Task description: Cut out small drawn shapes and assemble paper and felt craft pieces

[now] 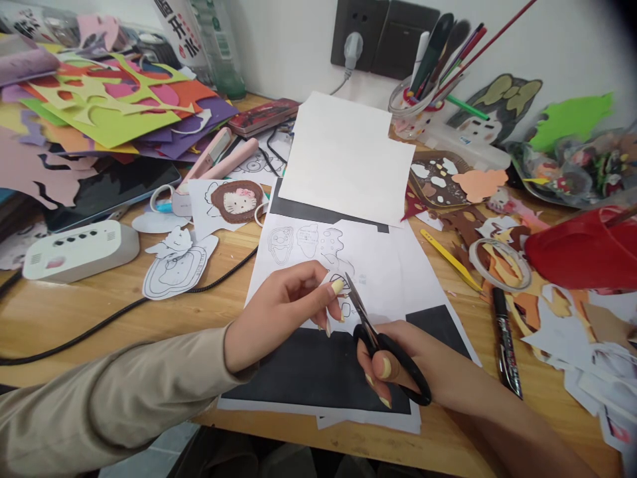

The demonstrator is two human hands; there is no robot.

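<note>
Centre-bottom of frame: left hand [279, 312], in a beige sleeve, w/ its grip pinching a small paper cut-out [345, 307] between thumb & fingertips, just above a printed sheet [383, 265] of outline drawings. Right hand [398, 365], lower right of centre, has its grip closed through the black handles of scissors [371, 332]; blades point up-left, touching the cut-out. Sheet lies on a wooden surface [99, 312]. Blank white paper [343, 153] sits at upper centre. Coloured paper scraps [114, 106] piled upper left; a black marker [505, 342] at right.
</note>
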